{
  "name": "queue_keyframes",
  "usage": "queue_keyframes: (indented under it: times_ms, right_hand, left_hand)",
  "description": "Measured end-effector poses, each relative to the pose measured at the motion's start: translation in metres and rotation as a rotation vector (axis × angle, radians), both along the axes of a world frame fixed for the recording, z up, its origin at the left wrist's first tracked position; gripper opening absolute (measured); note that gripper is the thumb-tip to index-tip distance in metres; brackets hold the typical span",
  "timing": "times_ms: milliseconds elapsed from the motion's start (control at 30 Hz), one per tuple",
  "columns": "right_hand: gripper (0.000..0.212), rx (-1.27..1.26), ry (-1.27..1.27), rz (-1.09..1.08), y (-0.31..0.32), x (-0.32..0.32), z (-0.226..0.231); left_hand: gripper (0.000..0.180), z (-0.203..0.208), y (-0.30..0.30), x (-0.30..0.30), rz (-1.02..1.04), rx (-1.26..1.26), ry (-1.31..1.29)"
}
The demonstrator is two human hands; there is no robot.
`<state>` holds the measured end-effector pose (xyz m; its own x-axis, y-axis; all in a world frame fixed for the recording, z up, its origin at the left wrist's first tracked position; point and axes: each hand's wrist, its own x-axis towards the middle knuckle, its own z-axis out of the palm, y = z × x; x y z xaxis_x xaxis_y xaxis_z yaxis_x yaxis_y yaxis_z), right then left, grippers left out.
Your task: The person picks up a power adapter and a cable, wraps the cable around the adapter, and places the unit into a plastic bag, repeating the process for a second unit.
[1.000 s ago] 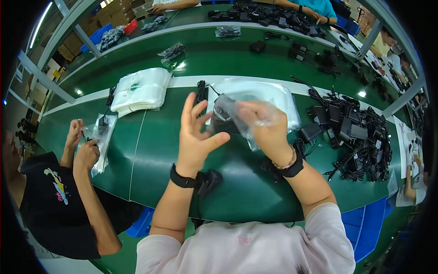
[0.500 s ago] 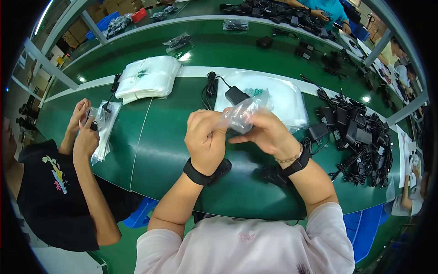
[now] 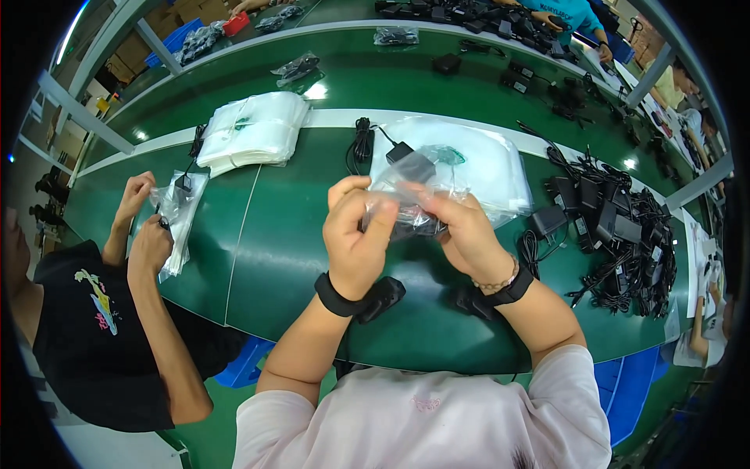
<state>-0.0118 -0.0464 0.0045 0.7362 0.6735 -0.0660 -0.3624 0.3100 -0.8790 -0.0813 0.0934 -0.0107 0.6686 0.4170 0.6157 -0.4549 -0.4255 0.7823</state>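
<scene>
A clear plastic bag (image 3: 400, 190) is pinched between my two hands above the green table. Something dark shows through its lower part, mostly hidden by my fingers. My left hand (image 3: 354, 238) grips the bag's left side between thumb and bent fingers. On the other side, my right hand (image 3: 469, 241) holds the bag's right edge with thumb and fingers. Just beyond them, a black power adapter (image 3: 399, 153) and its coiled cable (image 3: 360, 147) lie at a broad stack of clear bags (image 3: 494, 176). The raised plastic partly overlaps the adapter.
Right of my hands lies a heap of black adapters and cables (image 3: 625, 242). A second bag stack (image 3: 254, 129) sits far left. A co-worker's hands (image 3: 148, 234) handle another bag at left. Bagged items (image 3: 297, 69) lie on the green surface beyond the pale rail (image 3: 332, 118).
Both hands have turned, and the bag is now lower between them, with dark contents showing. The co-worker at left has shifted their hands slightly around their bag.
</scene>
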Motion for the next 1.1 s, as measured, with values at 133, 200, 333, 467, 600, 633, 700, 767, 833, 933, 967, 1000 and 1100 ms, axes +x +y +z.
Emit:
queue_keyframes:
  times_ms: [133,200,333,467,600,633,700,767,833,933,967,1000,1100]
  right_hand:
    - [0.035,-0.14,-0.305,-0.028,-0.007,0.01,-0.01]
    - [0.035,-0.172,-0.503,-0.085,-0.007,0.009,-0.01]
    - [0.036,-0.235,-0.853,-0.155,-0.01,0.004,-0.007]
    - [0.035,-0.128,-0.489,-0.078,-0.01,0.006,-0.006]
    - [0.034,0.095,0.1,-0.02,-0.009,0.013,-0.003]
    - [0.034,0.081,0.175,0.038,-0.01,0.016,-0.001]
    - [0.033,0.066,0.245,0.087,-0.012,0.022,0.006]
    - [0.032,-0.087,0.058,0.236,-0.012,0.028,0.015]
    - [0.033,-0.175,-0.035,0.295,-0.013,0.036,0.026]
    - [0.035,-0.286,-0.118,0.272,-0.002,0.065,0.039]
    - [0.033,-0.333,-0.258,0.178,0.003,0.088,0.041]
    - [0.032,-0.38,-0.4,0.08,0.007,0.12,0.044]
    - [0.025,-0.888,-0.954,-0.316,0.014,0.223,0.045]
  left_hand:
    - [0.01,-0.005,0.004,0.008,-0.066,-0.138,0.115]
    - [0.012,0.002,0.004,0.011,-0.074,-0.18,0.162]
    - [0.019,0.015,0.004,0.01,-0.352,-0.798,0.405]
    - [0.02,0.001,0.005,0.012,-0.294,-0.617,0.399]
    - [0.017,-0.009,-0.002,0.008,-0.22,-0.65,0.252]
    - [0.016,-0.008,-0.003,0.004,-0.199,-0.561,0.25]
    - [0.015,-0.005,-0.003,-0.002,-0.154,-0.387,0.244]
    - [0.015,-0.003,0.001,-0.004,-0.151,-0.372,0.256]
    - [0.016,-0.002,0.004,-0.001,-0.137,-0.346,0.285]
    - [0.017,0.021,0.012,0.0,-0.138,-0.809,0.242]
    - [0.017,0.029,0.016,-0.001,-0.12,-1.031,0.213]
    - [0.017,0.031,0.02,-0.003,-0.113,-1.032,0.21]
    - [0.021,0.034,0.022,-0.016,-0.072,-0.567,0.138]
